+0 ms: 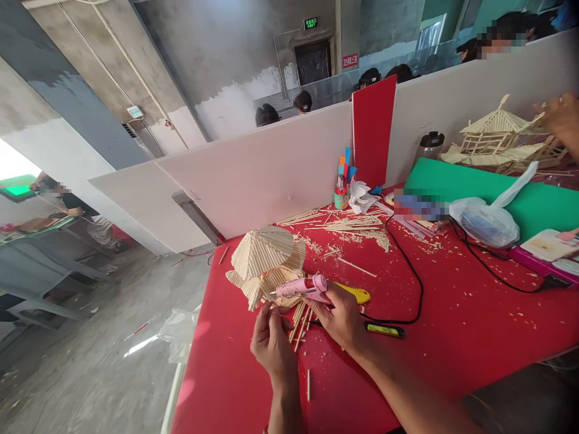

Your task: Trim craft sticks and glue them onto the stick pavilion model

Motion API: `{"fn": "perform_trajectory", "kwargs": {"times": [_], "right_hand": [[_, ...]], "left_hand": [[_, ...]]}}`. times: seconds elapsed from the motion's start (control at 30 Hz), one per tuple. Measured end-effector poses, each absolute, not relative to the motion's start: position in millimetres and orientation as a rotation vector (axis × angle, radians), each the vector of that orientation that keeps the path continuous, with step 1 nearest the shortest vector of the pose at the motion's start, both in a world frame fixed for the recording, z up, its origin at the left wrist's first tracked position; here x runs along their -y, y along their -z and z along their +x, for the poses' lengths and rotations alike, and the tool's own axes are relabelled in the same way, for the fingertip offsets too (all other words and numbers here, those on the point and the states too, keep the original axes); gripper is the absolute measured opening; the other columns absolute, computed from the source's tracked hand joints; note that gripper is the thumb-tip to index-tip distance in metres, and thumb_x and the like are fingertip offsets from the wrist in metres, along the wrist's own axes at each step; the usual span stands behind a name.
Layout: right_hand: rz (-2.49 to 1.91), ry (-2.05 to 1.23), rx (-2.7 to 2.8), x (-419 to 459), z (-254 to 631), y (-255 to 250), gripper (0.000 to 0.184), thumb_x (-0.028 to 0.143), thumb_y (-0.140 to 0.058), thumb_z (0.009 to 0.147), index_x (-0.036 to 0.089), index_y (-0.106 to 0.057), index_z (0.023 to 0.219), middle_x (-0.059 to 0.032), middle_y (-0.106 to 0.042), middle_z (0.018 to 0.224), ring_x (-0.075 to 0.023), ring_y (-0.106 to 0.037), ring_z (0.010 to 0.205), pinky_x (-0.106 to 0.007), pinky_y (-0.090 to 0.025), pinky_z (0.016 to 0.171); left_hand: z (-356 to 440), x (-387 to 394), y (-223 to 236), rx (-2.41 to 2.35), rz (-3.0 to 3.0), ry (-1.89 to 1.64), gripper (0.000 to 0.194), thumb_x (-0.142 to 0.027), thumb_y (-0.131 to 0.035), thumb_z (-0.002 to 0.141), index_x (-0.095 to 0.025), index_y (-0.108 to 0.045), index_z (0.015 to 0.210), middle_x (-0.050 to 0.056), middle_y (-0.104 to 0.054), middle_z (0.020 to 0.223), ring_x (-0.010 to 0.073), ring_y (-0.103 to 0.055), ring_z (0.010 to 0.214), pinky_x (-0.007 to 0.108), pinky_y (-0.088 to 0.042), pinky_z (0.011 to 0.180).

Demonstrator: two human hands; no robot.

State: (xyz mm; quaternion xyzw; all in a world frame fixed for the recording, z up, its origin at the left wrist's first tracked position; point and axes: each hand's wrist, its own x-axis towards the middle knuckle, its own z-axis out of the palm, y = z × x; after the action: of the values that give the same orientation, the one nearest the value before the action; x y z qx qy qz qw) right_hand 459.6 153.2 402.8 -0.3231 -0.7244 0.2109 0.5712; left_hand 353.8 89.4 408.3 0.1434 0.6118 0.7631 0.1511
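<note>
My right hand [341,316] is wrapped around a pink hot glue gun [294,288], its nozzle pointing left. Just below the nozzle, my left hand [274,340] is closed in a pinch; whatever lies between its fingertips is too small to make out. Right behind both hands stands a model roof [262,250] built of pale wooden sticks, with flared lower eaves. Several loose sticks [298,325] lie between my hands, partly hidden by them. A yellow-handled tool [355,293] and a dark cutter knife with a yellow-green label [384,330] rest beside my right hand.
Stick piles and shavings [357,226] cover the back of the red table [434,355]. A black cord [420,283] curves across the right. Beyond are a green board [488,193], a plastic bag [486,222] and another stick model [495,132] near another person's hand [563,120].
</note>
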Motion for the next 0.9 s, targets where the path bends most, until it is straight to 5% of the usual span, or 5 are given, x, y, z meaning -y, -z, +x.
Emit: {"fn": "perform_trajectory", "kwargs": {"times": [0.9], "right_hand": [[-0.765,-0.536,1.713,-153.5,460.2,-401.2,0.015,0.036,-0.062,0.095,0.021,-0.064,0.094,-0.0049,-0.07,0.081,-0.017,-0.067,0.072,-0.024,-0.052,0.065]], "left_hand": [[354.9,-88.0,-410.2,-1.768,0.439,-2.175,0.026,-0.03,-0.07,0.072,-0.014,-0.07,0.092,0.001,-0.068,0.064,0.0093,-0.047,0.046,0.022,-0.038,0.043]]}}
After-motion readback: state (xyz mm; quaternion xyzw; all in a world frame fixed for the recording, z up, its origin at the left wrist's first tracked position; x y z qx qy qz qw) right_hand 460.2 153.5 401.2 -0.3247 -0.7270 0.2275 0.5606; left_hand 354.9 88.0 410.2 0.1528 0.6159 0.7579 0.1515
